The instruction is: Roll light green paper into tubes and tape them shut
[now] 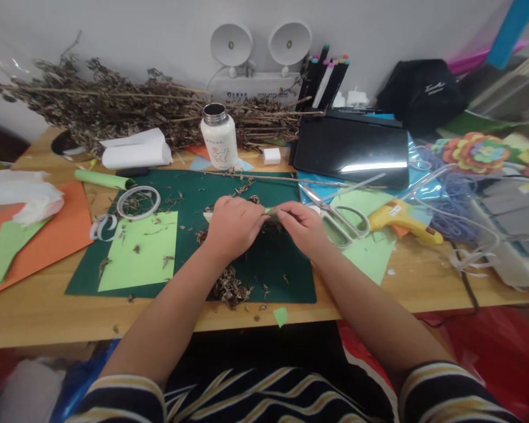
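Over the middle of the mat (pixel 273 270), both hands are closed on one short green strip (pixel 270 210): the left hand (pixel 233 226) curls round one end, and the right hand (pixel 304 228) pinches the other between thumb and forefinger. The fingers hide whatever the strip wraps. It likely goes best kept taut and turned in small bites, clear of the crumbs (pixel 229 288) at the mat's front edge.

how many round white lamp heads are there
2. One lamp head sits above the white bottle; the other is just right of it, near the markers. None looks hidden.
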`<state>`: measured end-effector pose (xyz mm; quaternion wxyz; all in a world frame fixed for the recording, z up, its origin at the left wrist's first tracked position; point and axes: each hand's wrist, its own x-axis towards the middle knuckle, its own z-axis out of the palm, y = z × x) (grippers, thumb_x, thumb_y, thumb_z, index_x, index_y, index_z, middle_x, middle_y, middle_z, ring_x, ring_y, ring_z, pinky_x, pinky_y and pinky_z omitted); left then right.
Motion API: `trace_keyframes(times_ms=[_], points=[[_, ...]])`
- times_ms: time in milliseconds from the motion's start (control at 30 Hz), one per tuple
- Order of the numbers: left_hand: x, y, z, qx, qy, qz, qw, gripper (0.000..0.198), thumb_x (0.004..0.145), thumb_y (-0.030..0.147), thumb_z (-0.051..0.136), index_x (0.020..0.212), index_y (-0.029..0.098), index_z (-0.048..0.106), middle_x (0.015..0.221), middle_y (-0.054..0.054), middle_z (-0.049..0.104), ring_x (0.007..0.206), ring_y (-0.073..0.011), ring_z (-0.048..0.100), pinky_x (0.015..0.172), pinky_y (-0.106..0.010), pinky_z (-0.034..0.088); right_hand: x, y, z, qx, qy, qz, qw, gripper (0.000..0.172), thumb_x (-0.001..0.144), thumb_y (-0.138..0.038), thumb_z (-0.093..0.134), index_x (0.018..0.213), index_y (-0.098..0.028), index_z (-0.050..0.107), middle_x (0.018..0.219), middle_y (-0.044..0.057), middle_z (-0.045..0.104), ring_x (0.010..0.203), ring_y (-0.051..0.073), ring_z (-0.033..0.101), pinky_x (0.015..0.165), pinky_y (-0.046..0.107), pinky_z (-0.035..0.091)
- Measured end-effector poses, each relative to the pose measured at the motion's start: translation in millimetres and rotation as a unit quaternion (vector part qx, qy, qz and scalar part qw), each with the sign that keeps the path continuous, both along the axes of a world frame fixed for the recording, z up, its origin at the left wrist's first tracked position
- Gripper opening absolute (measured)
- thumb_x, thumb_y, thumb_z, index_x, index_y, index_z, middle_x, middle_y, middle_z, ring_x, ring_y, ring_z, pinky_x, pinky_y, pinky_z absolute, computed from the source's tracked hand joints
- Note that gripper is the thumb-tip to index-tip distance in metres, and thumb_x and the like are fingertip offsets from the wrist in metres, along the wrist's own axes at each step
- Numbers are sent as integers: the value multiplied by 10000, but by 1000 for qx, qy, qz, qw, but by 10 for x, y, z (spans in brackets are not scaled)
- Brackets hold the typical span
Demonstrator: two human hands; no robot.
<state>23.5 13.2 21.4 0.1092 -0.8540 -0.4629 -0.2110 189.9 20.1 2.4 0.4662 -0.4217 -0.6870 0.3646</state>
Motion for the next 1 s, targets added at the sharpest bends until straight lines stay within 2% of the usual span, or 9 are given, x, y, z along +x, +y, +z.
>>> trace_keyframes(times_ms=[200, 333, 533, 733, 1000], points=[[21, -1, -22, 39, -8, -3, 999, 276, 872, 314, 382, 725, 185, 576, 649, -13, 644, 657, -174, 578, 644, -318, 322, -54, -14, 7, -61, 90, -14, 994, 99, 728, -227, 543, 697, -215, 636, 682, -23, 623, 685, 119, 559, 677, 272, 446], [31, -10, -37, 23, -7, 2, 1000, 273, 873, 315, 378, 760, 189, 593, 659, -11, 653, 665, -173, 587, 670, -324, 329, -90, 2, -85, -120, 183, -9, 976, 67, 700, -214, 579, 677, -219, 642, 677, -34, 615, 644, 104, 534, 638, 262, 432], [65, -31, -32, 18, -17, 12, 1000, 267, 869, 304, 383, 777, 193, 608, 672, -10, 667, 680, -172, 606, 717, -333, 338, -133, 30, -216, -153, 239, -1, 959, 73, 712, -249, 565, 700, -227, 633, 712, -35, 608, 662, 105, 547, 706, 302, 451], [74, -24, -46, 29, -18, 16, 999, 265, 867, 308, 392, 745, 191, 597, 692, -7, 678, 680, -169, 609, 733, -337, 342, -175, 12, -184, -171, 278, 1, 945, 77, 718, -262, 557, 695, -231, 623, 716, -41, 599, 673, 100, 544, 690, 282, 457], [96, -27, -63, 31, -40, 25, 998, 257, 867, 314, 395, 827, 193, 618, 732, -4, 698, 688, -172, 620, 731, -343, 342, -250, -18, -114, -170, 342, 36, 923, 86, 723, -230, 540, 699, -245, 621, 735, -44, 614, 723, 101, 563, 744, 278, 460]])
